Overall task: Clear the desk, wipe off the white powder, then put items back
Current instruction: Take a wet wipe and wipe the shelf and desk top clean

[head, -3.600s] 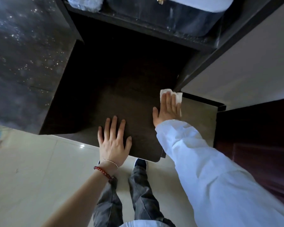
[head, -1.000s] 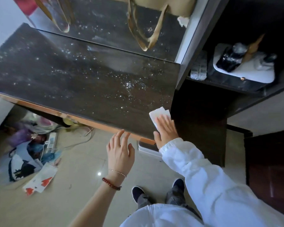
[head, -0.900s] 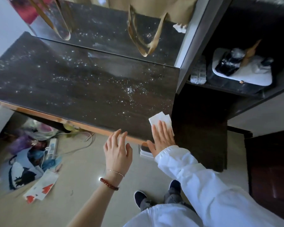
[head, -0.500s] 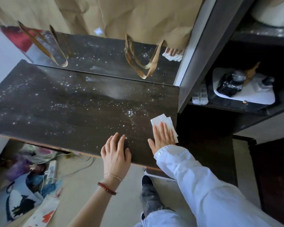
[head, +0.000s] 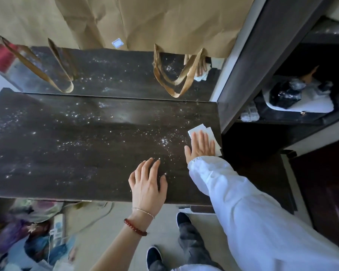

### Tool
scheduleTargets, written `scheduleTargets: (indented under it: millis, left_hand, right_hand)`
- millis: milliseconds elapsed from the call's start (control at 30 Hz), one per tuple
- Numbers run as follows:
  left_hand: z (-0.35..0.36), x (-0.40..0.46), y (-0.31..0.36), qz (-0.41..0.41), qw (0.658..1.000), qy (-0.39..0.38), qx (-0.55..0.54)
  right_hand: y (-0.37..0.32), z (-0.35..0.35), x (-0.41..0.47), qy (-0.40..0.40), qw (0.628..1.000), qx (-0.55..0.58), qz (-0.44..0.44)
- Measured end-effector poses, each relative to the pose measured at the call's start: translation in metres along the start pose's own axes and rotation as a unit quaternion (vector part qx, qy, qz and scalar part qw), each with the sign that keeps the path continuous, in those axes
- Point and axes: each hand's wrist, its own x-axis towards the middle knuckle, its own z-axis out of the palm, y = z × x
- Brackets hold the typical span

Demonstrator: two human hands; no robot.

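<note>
The dark wooden desk [head: 70, 153] is speckled all over with white powder [head: 165, 141], thickest near its right end. My right hand [head: 201, 145] lies flat on a folded white tissue [head: 201, 130] and presses it onto the desk's right edge. My left hand [head: 147, 182] rests on the desk near the front edge, fingers relaxed and holding nothing. A mirror [head: 110, 75] stands along the back of the desk and reflects the powdered top.
Brown paper bags [head: 145, 22] hang over the mirror, their handles dangling. A dark shelf unit [head: 294, 106] to the right holds a white tray with dark items. Clutter and cables [head: 37, 235] lie on the floor under the desk's left part.
My view and both hands moved up from the low shelf to the desk top. The right hand slid the tissue further onto the desk, and the left hand came to rest on it.
</note>
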Motion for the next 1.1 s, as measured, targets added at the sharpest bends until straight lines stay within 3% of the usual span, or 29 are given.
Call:
scheduleTargets:
  millis: [133,333,500,633,767,867,1000,1100]
  left_hand:
    - [0.001,0.014,-0.022,0.001,0.998,-0.036,0.049]
    - [0.012,0.062,-0.046,-0.001,0.995,-0.052,0.088]
    - [0.021,0.096,-0.051,0.023,0.992,-0.048,0.11]
    - [0.022,0.104,-0.061,0.025,0.993,-0.032,0.112]
    - [0.023,0.101,-0.061,0.022,0.992,-0.022,0.126]
    - [0.025,0.1,-0.06,0.019,0.991,-0.015,0.134]
    - [0.027,0.101,-0.061,0.015,0.99,-0.016,0.141]
    - [0.026,0.101,-0.061,0.019,0.989,-0.026,0.148]
  right_hand:
    - [-0.009,0.002,0.024,0.0,0.997,-0.067,0.038]
    - [-0.009,0.007,0.072,0.087,0.988,-0.121,-0.032]
    - [-0.02,0.01,0.101,0.004,0.996,-0.09,-0.003]
    - [-0.035,0.011,0.042,-0.062,0.98,-0.109,-0.153]
    - [-0.011,0.004,-0.028,-0.137,0.932,-0.152,-0.299]
    - [0.002,-0.003,-0.006,-0.1,0.956,-0.143,-0.235]
    - [0.006,-0.002,0.07,-0.003,0.992,-0.114,-0.053]
    - [0.001,0.001,0.109,-0.037,0.993,-0.047,0.102]
